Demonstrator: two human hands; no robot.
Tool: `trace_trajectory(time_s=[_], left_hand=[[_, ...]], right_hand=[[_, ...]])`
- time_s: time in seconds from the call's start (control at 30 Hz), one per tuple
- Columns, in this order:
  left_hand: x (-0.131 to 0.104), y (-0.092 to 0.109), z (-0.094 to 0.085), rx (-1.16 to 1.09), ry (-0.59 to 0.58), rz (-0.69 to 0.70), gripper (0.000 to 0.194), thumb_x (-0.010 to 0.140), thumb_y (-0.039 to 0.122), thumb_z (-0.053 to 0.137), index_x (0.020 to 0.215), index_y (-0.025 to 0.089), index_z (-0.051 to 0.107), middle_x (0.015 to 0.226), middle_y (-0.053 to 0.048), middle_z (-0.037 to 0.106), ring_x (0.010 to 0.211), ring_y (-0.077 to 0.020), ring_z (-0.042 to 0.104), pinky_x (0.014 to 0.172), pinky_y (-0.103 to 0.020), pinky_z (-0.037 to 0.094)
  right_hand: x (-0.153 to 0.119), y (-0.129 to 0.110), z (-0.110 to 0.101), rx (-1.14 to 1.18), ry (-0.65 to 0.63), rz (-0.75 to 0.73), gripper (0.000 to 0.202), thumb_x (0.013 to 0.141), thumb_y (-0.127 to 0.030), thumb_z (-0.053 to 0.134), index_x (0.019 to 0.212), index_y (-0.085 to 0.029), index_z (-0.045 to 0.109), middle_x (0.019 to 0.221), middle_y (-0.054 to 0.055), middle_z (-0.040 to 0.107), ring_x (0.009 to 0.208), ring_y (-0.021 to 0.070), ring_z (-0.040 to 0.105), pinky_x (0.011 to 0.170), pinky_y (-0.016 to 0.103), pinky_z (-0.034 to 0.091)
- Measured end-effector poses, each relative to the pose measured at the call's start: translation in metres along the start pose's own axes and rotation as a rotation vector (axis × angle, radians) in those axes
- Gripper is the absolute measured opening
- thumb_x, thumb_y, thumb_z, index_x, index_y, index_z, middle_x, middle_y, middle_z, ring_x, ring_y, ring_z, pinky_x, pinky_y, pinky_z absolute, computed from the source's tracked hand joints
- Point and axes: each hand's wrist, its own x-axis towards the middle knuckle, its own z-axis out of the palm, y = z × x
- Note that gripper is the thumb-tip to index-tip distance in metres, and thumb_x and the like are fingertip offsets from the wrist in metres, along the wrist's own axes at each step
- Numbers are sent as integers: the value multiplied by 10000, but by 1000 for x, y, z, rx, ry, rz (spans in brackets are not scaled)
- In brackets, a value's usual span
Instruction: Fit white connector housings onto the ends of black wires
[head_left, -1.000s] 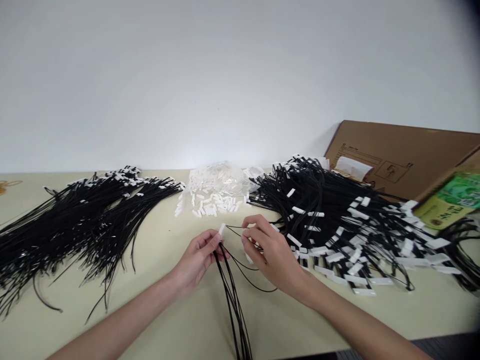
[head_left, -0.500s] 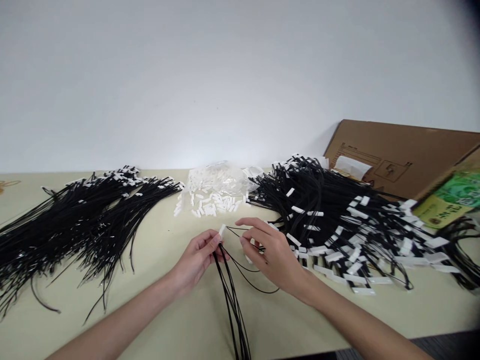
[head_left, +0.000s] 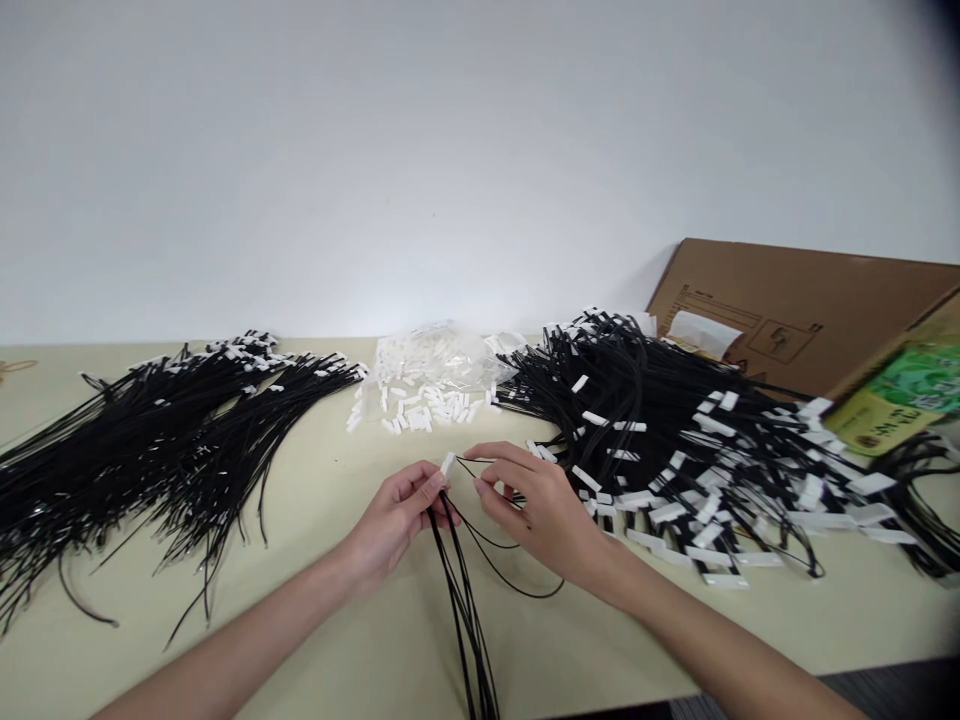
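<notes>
The small white clip [head_left: 447, 464] is sitting at the table's near middle, pinched in the left hand [head_left: 394, 520] above a few black cords [head_left: 465, 590], while the right hand [head_left: 544, 510] is pinching a thin cord end beside it. Feeding that end squarely should be helping. Tagged cords [head_left: 675, 440], loose clips [head_left: 424, 405] and untagged cords [head_left: 150, 440] are crowding around.

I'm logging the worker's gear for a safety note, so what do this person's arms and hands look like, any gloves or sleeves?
Both forearms are bare, with no sleeves in view. The left hand and right hand wear no gloves, and no rings, watch or wristbands show.
</notes>
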Motion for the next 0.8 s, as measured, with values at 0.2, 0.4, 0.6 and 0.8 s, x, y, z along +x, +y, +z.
trace_trajectory(time_s=[0.2, 0.4, 0.6, 0.8], left_hand=[[-1, 0, 0, -1, -2, -4, 167, 777, 317, 530, 734, 155, 524, 630, 15, 527, 626, -116, 533, 629, -259, 405], [0, 0, 0, -9, -13, -3, 169, 782, 315, 523, 728, 154, 526, 631, 12, 522, 623, -117, 526, 631, -264, 409], [0, 0, 0, -8, -15, -1, 168, 783, 316, 522, 728, 157, 525, 630, 13, 519, 620, -114, 517, 629, -262, 404], [-1, 0, 0, -14, -14, -13, 182, 768, 338, 536, 728, 160, 530, 630, 8, 527, 625, -122, 519, 638, -268, 398]], right_hand=[[1, 0, 0, 18, -15, 5, 129, 794, -122, 435, 697, -161, 511, 1044, 68, 569, 631, 82, 552, 497, 197, 399], [0, -1, -1, 39, -44, 5, 129, 788, -104, 439, 693, -166, 500, 1072, 47, 561, 682, 83, 559, 528, 196, 403], [0, 0, 0, 32, -49, -2, 128, 792, -115, 434, 697, -164, 504, 1073, 65, 559, 709, 97, 575, 541, 200, 415], [0, 0, 0, 21, -41, -21, 132, 799, -125, 426, 704, -161, 509, 1061, 85, 563, 727, 110, 584, 550, 203, 427]])
